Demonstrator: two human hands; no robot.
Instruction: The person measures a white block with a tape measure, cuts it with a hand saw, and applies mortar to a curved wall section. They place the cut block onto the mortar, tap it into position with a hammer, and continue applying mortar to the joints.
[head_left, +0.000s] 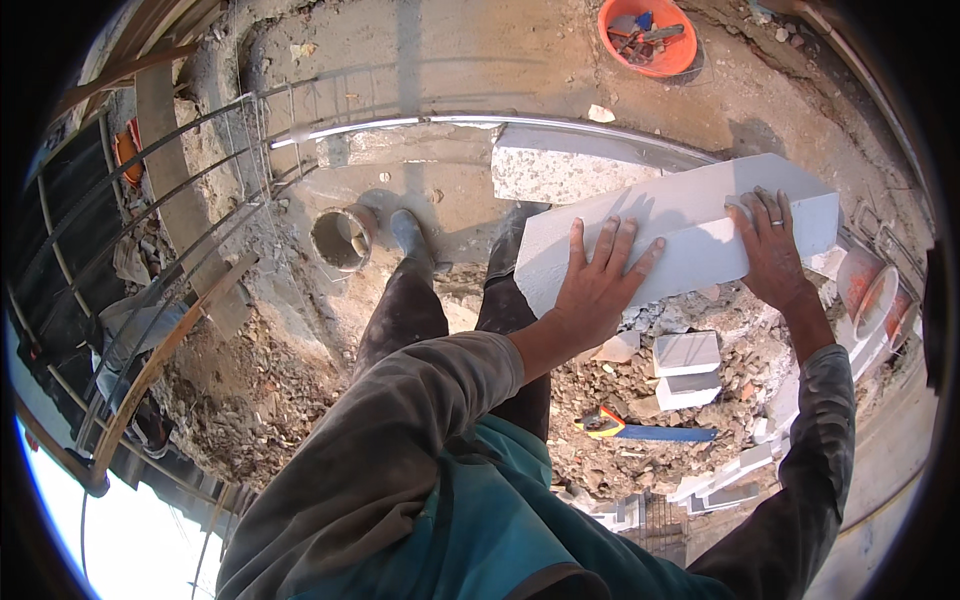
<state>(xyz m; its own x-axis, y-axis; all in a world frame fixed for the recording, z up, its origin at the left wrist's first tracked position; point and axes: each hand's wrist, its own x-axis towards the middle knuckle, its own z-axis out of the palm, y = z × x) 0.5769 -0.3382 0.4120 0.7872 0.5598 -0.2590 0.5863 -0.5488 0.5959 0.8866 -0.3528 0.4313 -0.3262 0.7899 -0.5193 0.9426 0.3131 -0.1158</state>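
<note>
A long white lightweight concrete block (690, 230) lies at a slant in front of me, right of centre. My left hand (605, 268) rests on its near face, fingers spread, tips at the upper edge. Towards the block's right end, my right hand (772, 245) has its fingers bent over the upper edge, a ring on one of them. The block's underside and whatever supports it are hidden. Just beyond it lies another pale block (560, 165), rough with mortar, beside a long thin metal strip (420, 121).
Below the block, small cut blocks (687, 355) and a handsaw (650, 431) with a blue blade lie on rubble. An orange tub (648, 50) with tools stands far off. Leftward are a round pipe opening (340, 240) and steel bars (200, 125). Buckets (872, 295) sit at right.
</note>
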